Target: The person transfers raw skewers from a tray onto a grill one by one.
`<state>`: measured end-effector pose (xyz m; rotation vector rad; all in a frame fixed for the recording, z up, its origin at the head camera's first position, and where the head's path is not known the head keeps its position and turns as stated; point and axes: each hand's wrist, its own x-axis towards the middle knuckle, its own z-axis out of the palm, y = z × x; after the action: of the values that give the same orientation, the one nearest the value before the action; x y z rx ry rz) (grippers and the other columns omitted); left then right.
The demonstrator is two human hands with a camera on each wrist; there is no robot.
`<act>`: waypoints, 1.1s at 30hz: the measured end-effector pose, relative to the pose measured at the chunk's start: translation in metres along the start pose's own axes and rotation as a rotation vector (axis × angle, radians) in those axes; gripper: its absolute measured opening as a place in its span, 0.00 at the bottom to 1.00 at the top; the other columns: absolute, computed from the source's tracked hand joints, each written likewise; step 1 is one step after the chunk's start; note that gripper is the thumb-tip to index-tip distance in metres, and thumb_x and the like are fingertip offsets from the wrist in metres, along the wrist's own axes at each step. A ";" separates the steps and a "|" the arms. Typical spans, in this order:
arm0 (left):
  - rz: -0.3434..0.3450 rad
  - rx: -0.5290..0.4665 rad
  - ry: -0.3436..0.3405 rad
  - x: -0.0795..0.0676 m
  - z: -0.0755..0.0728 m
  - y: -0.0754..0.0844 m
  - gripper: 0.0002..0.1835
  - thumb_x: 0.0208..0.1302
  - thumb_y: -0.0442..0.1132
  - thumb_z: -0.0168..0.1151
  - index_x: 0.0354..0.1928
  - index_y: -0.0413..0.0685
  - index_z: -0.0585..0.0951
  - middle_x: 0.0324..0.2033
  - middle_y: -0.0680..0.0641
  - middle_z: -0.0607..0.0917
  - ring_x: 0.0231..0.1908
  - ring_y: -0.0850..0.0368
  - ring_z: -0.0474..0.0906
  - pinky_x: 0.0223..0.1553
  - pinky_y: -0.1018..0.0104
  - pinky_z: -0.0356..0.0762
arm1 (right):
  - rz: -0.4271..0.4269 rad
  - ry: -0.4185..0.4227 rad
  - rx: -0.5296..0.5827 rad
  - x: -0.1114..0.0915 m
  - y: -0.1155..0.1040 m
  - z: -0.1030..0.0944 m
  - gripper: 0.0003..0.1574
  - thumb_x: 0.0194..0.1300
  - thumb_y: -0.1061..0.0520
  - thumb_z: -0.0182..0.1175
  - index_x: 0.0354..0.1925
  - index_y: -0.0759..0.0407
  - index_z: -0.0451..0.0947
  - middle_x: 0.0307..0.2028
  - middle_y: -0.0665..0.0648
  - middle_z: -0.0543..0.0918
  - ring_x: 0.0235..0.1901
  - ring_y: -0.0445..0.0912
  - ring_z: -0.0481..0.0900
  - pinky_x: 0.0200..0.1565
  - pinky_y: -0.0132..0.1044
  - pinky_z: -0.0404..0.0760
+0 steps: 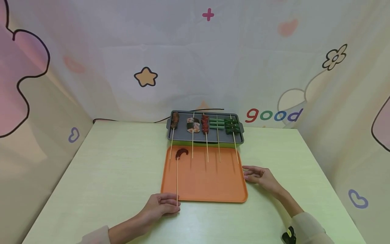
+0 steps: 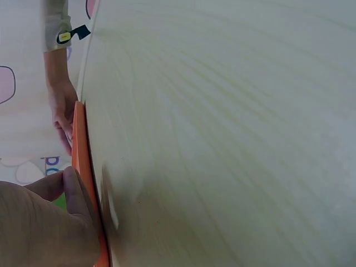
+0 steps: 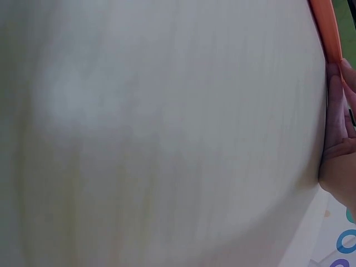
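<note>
In the head view, my left hand [image 1: 161, 207] pinches the lower end of the wooden stick of a skewer [image 1: 177, 179] with a curved dark red piece at its top. The skewer overlaps the left part of an orange tray [image 1: 210, 189], and the left fingers are right at the tray's near edge. My right hand [image 1: 261, 177] is at the tray's right edge, fingers fairly straight and fingertips touching the rim. The right wrist view shows those fingers [image 3: 335, 105] against the orange rim [image 3: 327, 33].
Behind the orange tray stands a dark grill pan [image 1: 182, 134] on a green base. Several skewers lie across it: brown meat [image 1: 174, 120], a black-banded roll [image 1: 193, 125], red meat [image 1: 205, 124], green stalks [image 1: 217, 124] and green leafy pieces [image 1: 232, 126]. Their sticks reach over the tray. Patterned curtains [image 1: 189, 67] surround the table.
</note>
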<state>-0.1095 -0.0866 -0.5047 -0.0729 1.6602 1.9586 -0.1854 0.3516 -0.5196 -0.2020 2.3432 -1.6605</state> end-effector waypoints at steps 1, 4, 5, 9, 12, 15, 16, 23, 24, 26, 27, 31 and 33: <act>-0.003 0.001 0.001 -0.001 0.000 0.000 0.29 0.60 0.24 0.68 0.63 0.22 0.72 0.38 0.50 0.88 0.40 0.61 0.87 0.49 0.66 0.86 | 0.005 0.003 0.000 0.000 0.000 0.000 0.33 0.69 0.63 0.65 0.68 0.74 0.70 0.49 0.64 0.88 0.42 0.31 0.86 0.40 0.27 0.82; -0.010 0.021 0.006 -0.004 -0.001 -0.001 0.29 0.59 0.25 0.69 0.63 0.22 0.74 0.37 0.51 0.89 0.40 0.61 0.87 0.47 0.67 0.86 | 0.012 0.009 0.004 0.002 0.002 0.000 0.33 0.69 0.62 0.65 0.67 0.74 0.71 0.47 0.55 0.90 0.42 0.32 0.87 0.41 0.26 0.82; -0.012 0.027 0.008 -0.005 -0.002 -0.002 0.29 0.59 0.25 0.69 0.63 0.22 0.74 0.37 0.51 0.89 0.40 0.62 0.87 0.47 0.68 0.86 | 0.009 0.006 0.005 0.002 0.003 0.000 0.33 0.69 0.62 0.65 0.67 0.74 0.70 0.46 0.53 0.90 0.42 0.32 0.87 0.41 0.26 0.82; 0.003 0.052 0.009 -0.009 -0.003 -0.004 0.30 0.59 0.25 0.69 0.63 0.22 0.74 0.38 0.50 0.90 0.40 0.61 0.88 0.47 0.67 0.86 | 0.002 0.006 0.002 0.003 0.004 0.000 0.33 0.69 0.62 0.65 0.67 0.75 0.70 0.44 0.46 0.90 0.42 0.32 0.87 0.41 0.25 0.81; 0.018 0.050 -0.004 -0.011 -0.005 -0.005 0.31 0.59 0.24 0.69 0.64 0.21 0.72 0.39 0.49 0.90 0.41 0.62 0.88 0.47 0.67 0.86 | 0.000 0.001 0.000 0.002 0.004 0.000 0.33 0.69 0.62 0.65 0.67 0.75 0.70 0.44 0.46 0.90 0.42 0.32 0.87 0.41 0.25 0.81; 0.022 0.047 -0.016 -0.013 -0.006 -0.005 0.31 0.60 0.24 0.68 0.65 0.21 0.71 0.40 0.49 0.89 0.40 0.63 0.88 0.47 0.68 0.86 | 0.003 0.002 0.003 0.002 0.004 0.000 0.33 0.69 0.62 0.65 0.67 0.75 0.71 0.44 0.47 0.90 0.42 0.32 0.87 0.42 0.25 0.81; 0.022 0.045 -0.018 -0.013 -0.006 -0.005 0.31 0.60 0.23 0.68 0.65 0.21 0.71 0.40 0.49 0.89 0.40 0.64 0.88 0.47 0.68 0.86 | 0.003 0.001 0.004 0.002 0.004 0.000 0.33 0.69 0.62 0.65 0.67 0.75 0.70 0.45 0.47 0.90 0.42 0.32 0.87 0.42 0.25 0.81; 0.048 0.058 -0.035 -0.015 -0.010 -0.001 0.31 0.62 0.24 0.67 0.66 0.21 0.70 0.41 0.49 0.89 0.41 0.63 0.88 0.48 0.68 0.85 | -0.006 0.000 -0.002 0.001 0.003 -0.001 0.33 0.69 0.63 0.64 0.67 0.76 0.69 0.45 0.50 0.90 0.42 0.31 0.87 0.42 0.24 0.81; 0.054 0.065 -0.038 -0.015 -0.010 0.000 0.31 0.63 0.25 0.67 0.66 0.22 0.70 0.42 0.48 0.89 0.42 0.63 0.88 0.48 0.68 0.85 | -0.005 0.001 -0.001 0.001 0.003 -0.001 0.33 0.69 0.63 0.64 0.67 0.76 0.69 0.46 0.51 0.90 0.42 0.31 0.87 0.42 0.24 0.81; 0.061 0.075 -0.038 -0.013 -0.010 0.004 0.31 0.63 0.26 0.68 0.66 0.23 0.71 0.43 0.49 0.89 0.43 0.62 0.87 0.49 0.68 0.85 | -0.004 0.003 0.006 0.001 0.002 -0.001 0.33 0.69 0.63 0.64 0.67 0.76 0.70 0.46 0.55 0.90 0.42 0.31 0.87 0.42 0.24 0.81; 0.064 0.080 -0.034 -0.012 -0.010 0.006 0.31 0.63 0.27 0.68 0.66 0.23 0.71 0.43 0.49 0.89 0.43 0.62 0.87 0.49 0.68 0.85 | -0.006 0.002 0.007 0.001 0.001 -0.001 0.33 0.69 0.63 0.64 0.67 0.75 0.70 0.47 0.58 0.90 0.42 0.31 0.86 0.42 0.24 0.81; 0.064 0.097 -0.019 -0.008 -0.009 0.018 0.31 0.63 0.28 0.69 0.67 0.25 0.72 0.44 0.48 0.87 0.43 0.61 0.88 0.49 0.67 0.86 | -0.018 -0.002 0.010 0.001 0.003 -0.001 0.33 0.69 0.63 0.65 0.67 0.76 0.70 0.46 0.55 0.90 0.42 0.32 0.87 0.42 0.24 0.81; 0.069 0.099 -0.022 -0.005 -0.009 0.025 0.31 0.63 0.28 0.69 0.67 0.26 0.72 0.46 0.46 0.87 0.44 0.60 0.89 0.49 0.66 0.86 | -0.024 -0.005 0.004 0.002 0.004 0.000 0.32 0.69 0.63 0.65 0.67 0.76 0.70 0.45 0.50 0.90 0.42 0.32 0.87 0.41 0.24 0.81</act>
<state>-0.1193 -0.0988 -0.4826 0.0442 1.7645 1.9166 -0.1872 0.3528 -0.5237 -0.2336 2.3427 -1.6733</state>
